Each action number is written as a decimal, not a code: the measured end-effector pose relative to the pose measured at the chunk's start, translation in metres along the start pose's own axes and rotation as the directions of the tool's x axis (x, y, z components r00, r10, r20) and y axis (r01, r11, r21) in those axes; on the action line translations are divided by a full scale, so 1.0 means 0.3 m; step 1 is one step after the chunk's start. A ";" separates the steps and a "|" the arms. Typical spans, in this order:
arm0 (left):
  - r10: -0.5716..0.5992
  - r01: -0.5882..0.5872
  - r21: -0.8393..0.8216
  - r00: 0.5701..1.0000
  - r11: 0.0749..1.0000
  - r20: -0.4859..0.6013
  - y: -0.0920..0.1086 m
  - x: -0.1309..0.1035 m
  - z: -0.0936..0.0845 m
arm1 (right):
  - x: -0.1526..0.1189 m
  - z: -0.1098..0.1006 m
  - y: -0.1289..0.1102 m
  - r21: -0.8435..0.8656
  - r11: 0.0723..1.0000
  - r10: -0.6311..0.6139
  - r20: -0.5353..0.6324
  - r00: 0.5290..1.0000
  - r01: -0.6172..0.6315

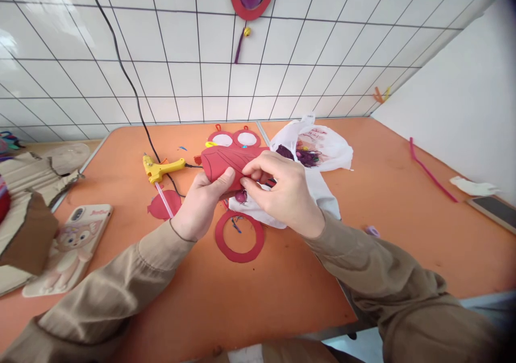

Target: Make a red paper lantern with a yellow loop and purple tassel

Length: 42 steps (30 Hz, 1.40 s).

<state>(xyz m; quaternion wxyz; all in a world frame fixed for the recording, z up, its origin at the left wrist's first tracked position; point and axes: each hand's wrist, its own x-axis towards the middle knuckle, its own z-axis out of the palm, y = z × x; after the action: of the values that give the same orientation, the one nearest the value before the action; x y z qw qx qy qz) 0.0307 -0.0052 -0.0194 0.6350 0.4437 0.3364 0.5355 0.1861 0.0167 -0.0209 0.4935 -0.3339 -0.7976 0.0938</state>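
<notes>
A curved red sheet with dark drawn lines is held above the table in the middle. My left hand grips its lower left edge, the thumb on top. My right hand pinches at its lower right edge, thumb and index finger close together; whatever lies between those fingertips is too small to make out. Just under the sheet, between the hands, a small dark purple-red round piece shows. Below them a flat red ring lies on the orange table.
A yellow glue gun with a black cord stands left, beside a red round piece. Red-rimmed circles lie behind the sheet. A white plastic bag holds purple strands. Phone and cardboard lie left; a pink strip right.
</notes>
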 end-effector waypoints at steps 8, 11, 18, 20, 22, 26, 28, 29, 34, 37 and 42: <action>-0.021 0.021 -0.009 1.000 1.000 -0.006 -0.006 0.000 -0.004 | 0.004 0.002 -0.006 0.130 0.982 0.132 0.040 0.990 -0.136; -0.037 0.037 -0.047 0.999 0.998 0.003 0.004 0.005 -0.011 | 0.012 -0.019 -0.015 0.218 0.966 0.135 0.036 0.990 -0.139; -0.066 0.064 -0.107 0.998 0.992 -0.012 0.027 0.023 -0.028 | 0.033 -0.056 0.019 0.314 0.893 0.285 0.161 0.945 -0.323; -0.087 0.086 -0.121 0.996 0.989 0.001 0.023 0.027 -0.034 | 0.031 -0.042 0.037 0.385 0.809 0.337 0.314 0.888 -0.443; -0.125 0.127 -0.126 0.992 0.984 0.019 0.017 0.029 -0.041 | 0.027 -0.019 0.050 0.500 0.664 0.381 0.413 0.827 -0.556; -0.239 0.246 -0.087 0.968 0.965 0.084 0.008 0.030 -0.054 | 0.018 0.019 0.061 0.659 0.395 0.436 0.479 0.762 -0.640; -0.272 0.280 -0.057 0.954 0.958 0.125 0.006 0.029 -0.058 | 0.017 0.026 0.066 0.696 0.396 0.457 0.416 0.786 -0.599; -0.279 0.288 -0.041 0.949 0.957 0.144 0.006 0.028 -0.060 | 0.017 0.028 0.067 0.707 0.406 0.472 0.380 0.796 -0.579; -0.287 0.289 0.015 0.940 0.957 0.186 -0.001 0.025 -0.064 | 0.023 0.023 0.065 0.717 0.443 0.508 0.294 0.810 -0.538; -0.310 0.313 0.008 0.937 0.950 0.164 -0.010 0.023 -0.066 | 0.024 0.020 0.059 0.709 0.504 0.501 0.226 0.836 -0.494; -0.303 0.307 -0.003 0.943 0.952 0.135 -0.019 0.023 -0.066 | 0.019 0.021 0.058 0.681 0.580 0.511 0.122 0.851 -0.446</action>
<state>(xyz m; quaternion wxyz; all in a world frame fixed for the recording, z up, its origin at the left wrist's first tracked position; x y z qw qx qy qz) 0.0164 0.0055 -0.0318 0.7365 0.4133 0.3514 0.4040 0.1867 0.0346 -0.0281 0.5713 -0.3327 -0.5619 0.4973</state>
